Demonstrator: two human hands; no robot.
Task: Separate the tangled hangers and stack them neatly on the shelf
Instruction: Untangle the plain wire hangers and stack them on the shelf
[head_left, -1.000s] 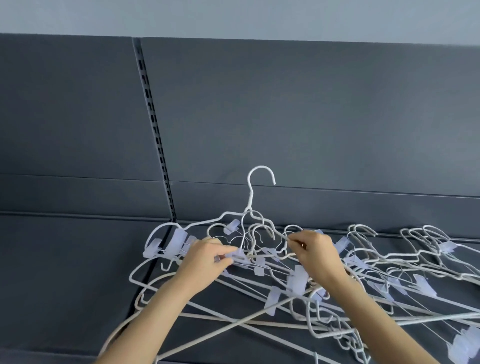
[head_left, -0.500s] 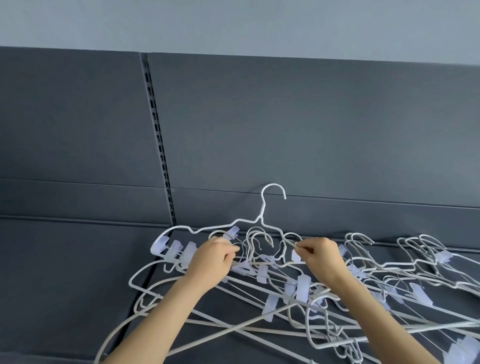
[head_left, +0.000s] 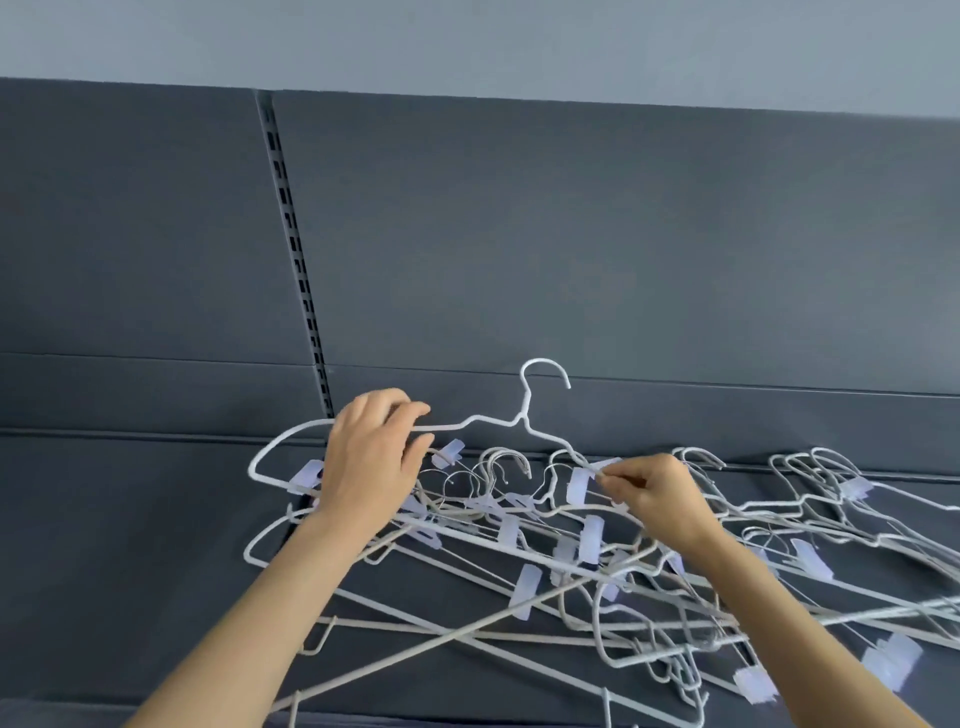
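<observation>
The fingers (head_left: 410, 415) of the left hand (head_left: 371, 467) curl over the left shoulder of the raised white wire hanger (head_left: 525, 408). The fingers (head_left: 610, 480) of the right hand (head_left: 657, 499) pinch its right shoulder beside a pale clip (head_left: 577, 486), though whether they also catch a neighbouring wire is hard to tell. The hanger's lower part sits in the tangled pile of hangers (head_left: 563, 553), which sprawls below and right of it on the dark shelf (head_left: 130, 545). I judge it light, thin and springy, apt to snag by hook or clip, so it is best held at both shoulders and eased out gently.
</observation>
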